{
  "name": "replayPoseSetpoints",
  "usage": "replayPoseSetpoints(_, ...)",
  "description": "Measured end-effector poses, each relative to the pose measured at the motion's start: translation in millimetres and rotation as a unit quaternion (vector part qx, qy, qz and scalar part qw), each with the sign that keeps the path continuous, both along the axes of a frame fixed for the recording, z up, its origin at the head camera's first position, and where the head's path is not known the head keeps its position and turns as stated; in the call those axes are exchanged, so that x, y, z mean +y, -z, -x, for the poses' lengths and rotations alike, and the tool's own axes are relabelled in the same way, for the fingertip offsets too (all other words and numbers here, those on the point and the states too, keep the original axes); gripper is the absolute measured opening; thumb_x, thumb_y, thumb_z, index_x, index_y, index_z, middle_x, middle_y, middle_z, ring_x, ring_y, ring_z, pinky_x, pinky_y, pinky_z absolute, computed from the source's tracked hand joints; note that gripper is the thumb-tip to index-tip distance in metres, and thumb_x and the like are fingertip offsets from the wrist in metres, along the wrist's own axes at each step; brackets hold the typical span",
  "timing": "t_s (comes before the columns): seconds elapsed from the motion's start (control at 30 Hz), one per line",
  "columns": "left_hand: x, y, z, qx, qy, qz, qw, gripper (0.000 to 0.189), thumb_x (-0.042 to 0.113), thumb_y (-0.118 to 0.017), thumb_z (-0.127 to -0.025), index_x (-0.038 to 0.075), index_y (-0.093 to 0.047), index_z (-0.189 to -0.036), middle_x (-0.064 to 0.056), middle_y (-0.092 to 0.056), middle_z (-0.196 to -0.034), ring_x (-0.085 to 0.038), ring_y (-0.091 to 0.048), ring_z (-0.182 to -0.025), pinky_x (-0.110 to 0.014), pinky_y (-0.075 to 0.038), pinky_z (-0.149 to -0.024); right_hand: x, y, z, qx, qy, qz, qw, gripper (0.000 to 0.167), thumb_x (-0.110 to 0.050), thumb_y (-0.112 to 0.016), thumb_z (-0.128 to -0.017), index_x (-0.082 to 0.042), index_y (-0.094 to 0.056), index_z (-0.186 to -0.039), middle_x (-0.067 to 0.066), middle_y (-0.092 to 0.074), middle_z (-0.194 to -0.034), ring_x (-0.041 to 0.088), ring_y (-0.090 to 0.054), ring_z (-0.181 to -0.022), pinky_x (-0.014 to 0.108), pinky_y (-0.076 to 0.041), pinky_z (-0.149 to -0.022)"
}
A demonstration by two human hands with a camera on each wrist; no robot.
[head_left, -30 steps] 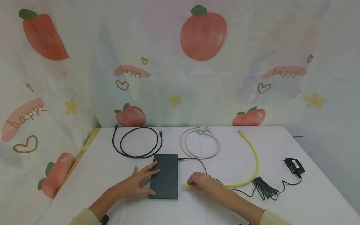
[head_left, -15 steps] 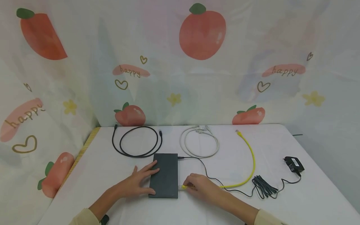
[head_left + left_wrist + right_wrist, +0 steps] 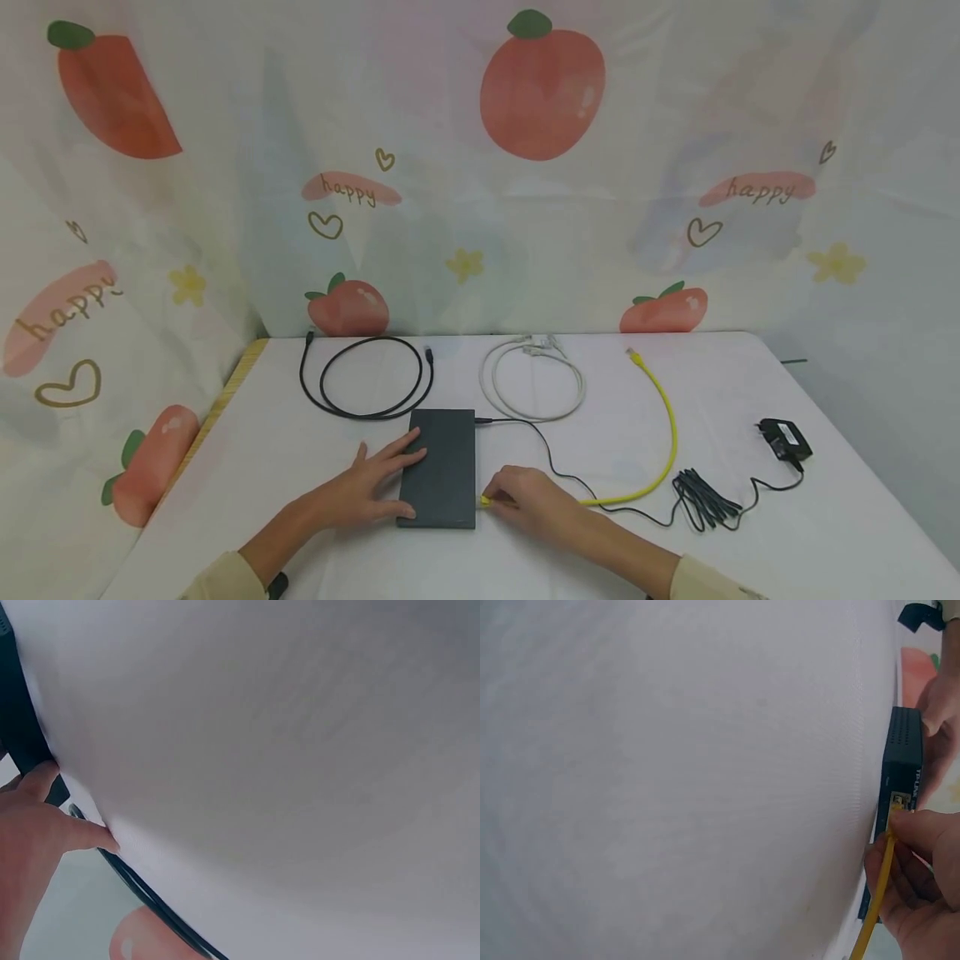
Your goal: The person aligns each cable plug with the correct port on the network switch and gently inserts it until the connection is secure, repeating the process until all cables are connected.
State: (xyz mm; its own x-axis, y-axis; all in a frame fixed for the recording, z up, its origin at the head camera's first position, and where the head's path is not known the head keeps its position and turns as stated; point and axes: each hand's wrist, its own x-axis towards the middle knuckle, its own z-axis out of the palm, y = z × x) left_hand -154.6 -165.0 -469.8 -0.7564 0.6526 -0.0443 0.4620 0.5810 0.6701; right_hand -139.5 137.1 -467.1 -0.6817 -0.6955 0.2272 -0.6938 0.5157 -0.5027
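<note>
A dark TP-Link network switch [image 3: 448, 479] lies flat on the white table. My left hand [image 3: 358, 498] rests on its left side, fingers spread over the top and thumb by the near left edge. My right hand [image 3: 536, 502] pinches one end of a yellow Ethernet cable [image 3: 673, 425] between thumb and fingers. That end's plug [image 3: 485, 501] is right at the switch's right side, near the front corner. In the right wrist view the yellow cable [image 3: 880, 889] runs up to a port [image 3: 900, 800] on the switch's side, with the fingertips partly hiding the plug.
A black power cord [image 3: 551, 458] leads from the switch's far right side to a bundled coil [image 3: 705, 500] and a black adapter [image 3: 785, 442]. Behind the switch lie a coiled black cable [image 3: 322, 392] and a coiled grey cable [image 3: 581, 387]. A printed curtain [image 3: 540, 250] hangs behind the table.
My right hand has moved left with the yellow cable's plug, from a gap beside the switch up to its side. The cable's far end has slid slightly left. My left hand stays in place.
</note>
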Motion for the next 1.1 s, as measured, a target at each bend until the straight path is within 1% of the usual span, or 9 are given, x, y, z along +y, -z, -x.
replayPoseSetpoints(0.13,0.5,0.2,0.4,-0.002,0.004,0.009,1.0,0.079,0.051,-0.067,-0.082,0.015,-0.036,-0.146,-0.001,-0.008,-0.157,-0.027,-0.02,-0.139,-0.071,0.007,-0.098,1,3.6,0.0,0.018,-0.01,0.007,0.9998,0.01,-0.003,-0.072,-0.081,-0.007,-0.068,-0.089,-0.002,-0.066,-0.087,0.002,-0.058,-0.08,0.014,-0.048,-0.071)
replayPoseSetpoints(0.3,0.9,-0.5,-0.5,0.0,0.009,0.014,0.9999,0.08,0.05,-0.067,-0.082,0.013,-0.036,-0.146,-0.003,-0.008,-0.157,-0.029,-0.021,-0.138,-0.073,0.006,-0.097,1,4.3,-1.1,0.025,-0.019,0.016,0.9994,0.011,-0.002,-0.072,-0.08,-0.006,-0.068,-0.09,-0.001,-0.066,-0.089,0.003,-0.059,-0.082,0.013,-0.047,-0.072)
replayPoseSetpoints(0.5,0.8,-1.7,-3.0,0.005,0.004,0.012,0.9999,0.08,0.05,-0.065,-0.084,0.012,-0.035,-0.147,-0.004,-0.007,-0.157,-0.028,-0.021,-0.138,-0.071,0.007,-0.098,-2,2.0,1.0,0.031,-0.032,0.015,0.9989,0.01,-0.002,-0.072,-0.08,-0.006,-0.068,-0.088,-0.002,-0.065,-0.088,0.001,-0.057,-0.081,0.011,-0.046,-0.071)
replayPoseSetpoints(0.67,2.3,-2.3,-3.0,0.016,0.007,0.006,0.9998,0.079,0.049,-0.063,-0.086,0.009,-0.034,-0.146,-0.006,-0.007,-0.157,-0.03,-0.023,-0.138,-0.071,0.008,-0.098,-4,0.4,2.8,0.056,-0.037,0.015,0.9976,0.013,0.001,-0.073,-0.078,-0.007,-0.067,-0.086,-0.004,-0.063,-0.085,0.001,-0.056,-0.079,0.01,-0.045,-0.07)
replayPoseSetpoints(0.8,2.0,-1.9,-1.5,0.014,0.007,0.006,0.9999,0.079,0.049,-0.064,-0.085,0.009,-0.034,-0.146,-0.006,-0.006,-0.157,-0.03,-0.022,-0.138,-0.071,0.009,-0.098,-7,-0.7,3.6,0.069,-0.036,0.001,0.997,0.014,0.001,-0.072,-0.078,-0.009,-0.065,-0.085,-0.005,-0.061,-0.083,0.0,-0.054,-0.076,0.008,-0.044,-0.067)
replayPoseSetpoints(0.87,2.1,-0.8,-0.7,0.011,0.007,0.0,0.9999,0.079,0.048,-0.065,-0.085,0.009,-0.035,-0.146,-0.005,-0.007,-0.157,-0.029,-0.02,-0.138,-0.071,0.01,-0.097,-7,-1.6,3.9,0.059,-0.032,-0.012,0.9976,0.014,0.0,-0.072,-0.079,-0.009,-0.065,-0.086,-0.006,-0.06,-0.083,-0.001,-0.053,-0.074,0.008,-0.043,-0.065)
replayPoseSetpoints(1.0,2.4,2.4,-1.0,0.005,0.004,-0.012,0.9999,0.078,0.047,-0.066,-0.084,0.01,-0.035,-0.146,-0.005,-0.008,-0.157,-0.029,-0.018,-0.139,-0.071,0.011,-0.097,-4,-5.7,7.9,0.008,-0.018,-0.035,0.9992,0.009,-0.007,-0.07,-0.082,-0.011,-0.067,-0.09,-0.009,-0.061,-0.085,-0.001,-0.054,-0.076,0.013,-0.046,-0.068)
replayPoseSetpoints(1.03,2.6,3.0,-1.3,0.003,0.002,-0.012,0.9999,0.078,0.048,-0.066,-0.084,0.01,-0.036,-0.146,-0.004,-0.009,-0.157,-0.029,-0.018,-0.139,-0.071,0.011,-0.097,-2,-7.2,10.2,-0.006,-0.011,-0.035,0.9993,0.009,-0.009,-0.07,-0.083,-0.011,-0.068,-0.092,-0.009,-0.061,-0.086,-0.001,-0.055,-0.078,0.014,-0.046,-0.068)
replayPoseSetpoints(1.1,3.1,4.0,-1.5,0.001,-0.002,-0.009,1.0,0.079,0.049,-0.066,-0.083,0.012,-0.036,-0.146,-0.002,-0.008,-0.157,-0.027,-0.018,-0.14,-0.07,0.011,-0.098,4,-10.8,17.2,-0.013,0.012,-0.03,0.9994,0.01,-0.016,-0.07,-0.085,-0.013,-0.07,-0.094,-0.009,-0.062,-0.089,0.001,-0.056,-0.08,0.017,-0.048,-0.07)
